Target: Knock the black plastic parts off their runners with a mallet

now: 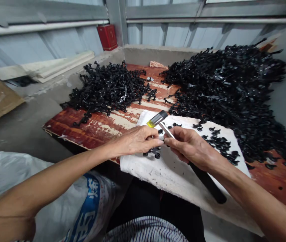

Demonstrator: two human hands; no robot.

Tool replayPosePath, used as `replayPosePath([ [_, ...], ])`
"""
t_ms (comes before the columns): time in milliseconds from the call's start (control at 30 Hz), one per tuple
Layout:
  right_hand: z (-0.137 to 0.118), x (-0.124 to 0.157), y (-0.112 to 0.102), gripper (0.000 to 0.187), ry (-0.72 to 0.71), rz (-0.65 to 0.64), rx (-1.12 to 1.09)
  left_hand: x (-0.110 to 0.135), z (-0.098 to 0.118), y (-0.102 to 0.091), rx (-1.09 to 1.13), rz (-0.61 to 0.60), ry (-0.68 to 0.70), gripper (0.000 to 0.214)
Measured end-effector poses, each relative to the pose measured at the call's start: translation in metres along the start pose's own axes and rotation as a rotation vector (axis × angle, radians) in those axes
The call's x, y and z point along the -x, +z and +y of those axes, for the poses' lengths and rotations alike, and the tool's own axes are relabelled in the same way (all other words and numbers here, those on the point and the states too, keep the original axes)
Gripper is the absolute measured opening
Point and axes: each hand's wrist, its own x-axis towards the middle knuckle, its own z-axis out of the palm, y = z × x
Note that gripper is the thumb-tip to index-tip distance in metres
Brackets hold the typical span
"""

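Observation:
My left hand (137, 140) is closed, pinching a small black plastic piece (155, 153) that hangs just over a white cloth pad (165, 171). My right hand (187, 144) is closed around a small hammer (158, 119) with a metal shaft, a yellow-tipped head and a black handle (208, 183) running back under my wrist. The fingertips of both hands meet over the pad. Several loose small black parts (218, 143) lie on the pad to the right of my right hand.
A worn red wooden board (92, 129) carries two heaps of black plastic sprues, one at the back left (110, 87), a larger one at the right (233, 87). A white printed sack (77, 201) sits lower left. A red box (107, 36) stands on the back ledge.

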Motion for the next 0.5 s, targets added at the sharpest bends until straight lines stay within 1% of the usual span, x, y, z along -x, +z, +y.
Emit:
replayPosePath([
  [67,0.002,0.009,-0.001,0.023,0.019,0.113,-0.082,0.009,-0.001,0.002,-0.045,0.167,-0.094,0.029],
  [100,0.003,0.013,-0.001,0.024,0.026,0.17,-0.103,0.013,-0.001,0.002,-0.063,0.236,-0.135,0.032],
  [133,0.004,0.016,-0.002,0.024,0.031,0.216,-0.113,0.016,-0.002,0.003,-0.077,0.278,-0.162,0.034],
  [167,0.005,0.019,-0.003,0.024,0.035,0.247,-0.117,0.019,-0.002,0.004,-0.089,0.287,-0.176,0.035],
  [233,0.007,0.022,-0.003,0.025,0.04,0.268,-0.121,0.021,0.0,0.009,-0.108,0.233,-0.176,0.036],
  [333,0.011,0.023,0.003,0.023,0.025,0.234,-0.115,0.015,0.006,0.019,-0.107,0.168,-0.172,0.035],
  [433,0.015,0.024,0.008,0.019,0.003,0.18,-0.088,0.005,0.008,0.028,-0.009,0.18,-0.15,0.024],
  [500,0.018,0.027,0.009,0.02,0.007,0.165,-0.076,-0.001,0.005,0.029,0.113,0.143,-0.159,0.018],
])
